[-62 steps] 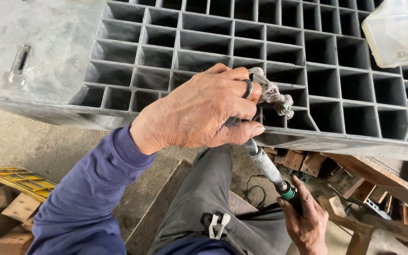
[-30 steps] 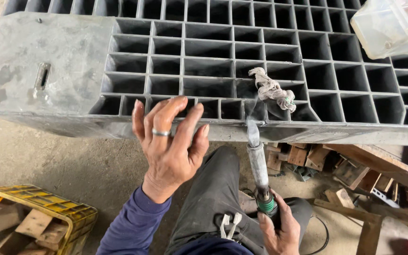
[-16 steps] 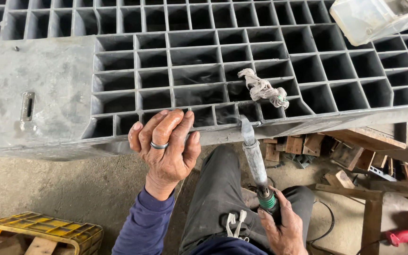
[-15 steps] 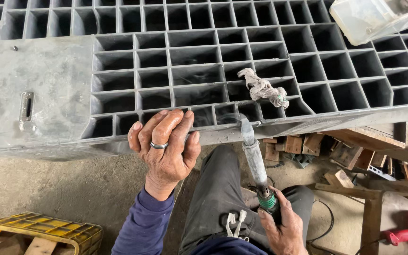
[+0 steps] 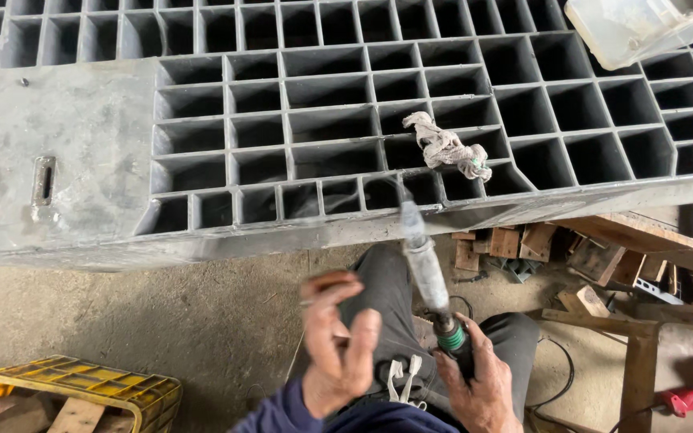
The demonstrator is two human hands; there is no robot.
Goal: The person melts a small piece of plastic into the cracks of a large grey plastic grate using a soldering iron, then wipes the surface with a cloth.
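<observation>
Left hand (image 5: 337, 345) has dropped off the metal grating (image 5: 298, 120) now, blurred, fingers loosely curled and empty, down over the lap. Right hand (image 5: 475, 385) stays wrapped around the handheld grinder (image 5: 427, 273), green band by the fist, tip up at the grating's front edge. The knotted rag (image 5: 449, 150) lies on the cells, untouched. Yellow crate (image 5: 66, 393) sits lower left.

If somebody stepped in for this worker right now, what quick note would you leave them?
Right hand: gripping the rod-shaped tool at its green-banded end, tip at the front edge of the grey metal grid.
Left hand: open, empty, blurred, below the grid and touching nothing.
Knotted rag: lying on the grid, just beyond the tool tip.
Work done or left on the grid cannot be told.
</observation>
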